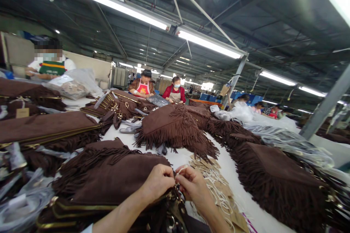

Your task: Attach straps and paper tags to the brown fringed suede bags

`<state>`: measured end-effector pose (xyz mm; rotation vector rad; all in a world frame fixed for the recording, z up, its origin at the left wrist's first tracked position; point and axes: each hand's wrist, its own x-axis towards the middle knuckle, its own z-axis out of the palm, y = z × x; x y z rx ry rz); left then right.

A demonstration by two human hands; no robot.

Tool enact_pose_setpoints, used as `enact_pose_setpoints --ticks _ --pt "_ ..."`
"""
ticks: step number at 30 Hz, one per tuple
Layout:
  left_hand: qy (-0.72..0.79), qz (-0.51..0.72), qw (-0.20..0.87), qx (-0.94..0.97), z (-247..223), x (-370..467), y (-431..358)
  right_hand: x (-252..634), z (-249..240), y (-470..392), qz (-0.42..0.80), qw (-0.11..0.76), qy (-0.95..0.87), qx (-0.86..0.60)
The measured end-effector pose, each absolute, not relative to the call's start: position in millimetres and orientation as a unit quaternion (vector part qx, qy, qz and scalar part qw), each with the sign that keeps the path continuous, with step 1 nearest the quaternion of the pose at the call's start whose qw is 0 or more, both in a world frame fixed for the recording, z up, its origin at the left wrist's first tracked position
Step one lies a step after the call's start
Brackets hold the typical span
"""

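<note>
My left hand (pixel 160 181) and my right hand (pixel 191 185) meet at the right end of a dark brown fringed bag (pixel 117 180), the top one of a stack. Both hands are closed in a pinch, fingertips almost touching. A white string (pixel 182 169) shows at the fingers of my right hand. What my left fingers grip is hidden, right by the bag's dark strap and metal fittings (pixel 177 191). Beside my right hand lies a spread of brown paper tags (pixel 212 173) with white strings.
More fringed bags (pixel 169 123) are piled ahead, with another pile (pixel 276 174) at right. Plastic-wrapped straps (pixel 24 207) lie at left, near gold-edged bags (pixel 46 125). A clear plastic bag (pixel 73 82) rests on the white table (pixel 225 164). Co-workers (pixel 175 93) sit across it.
</note>
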<state>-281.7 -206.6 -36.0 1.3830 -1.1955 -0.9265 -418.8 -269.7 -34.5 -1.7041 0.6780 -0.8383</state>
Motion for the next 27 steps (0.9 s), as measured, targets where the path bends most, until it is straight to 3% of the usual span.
enact_pose_setpoints --ticks 6,27 --pt "-0.554 -0.343 0.482 0.585 -37.7 -280.0 -205.2 -421.8 -34.8 -271.3 -0.342 0.534 0.273 -0.723" --pt "-0.478 -0.419 0.521 0.569 -35.4 -282.3 -206.9 -427.1 -39.2 -279.1 -0.357 0.516 0.265 -0.732"
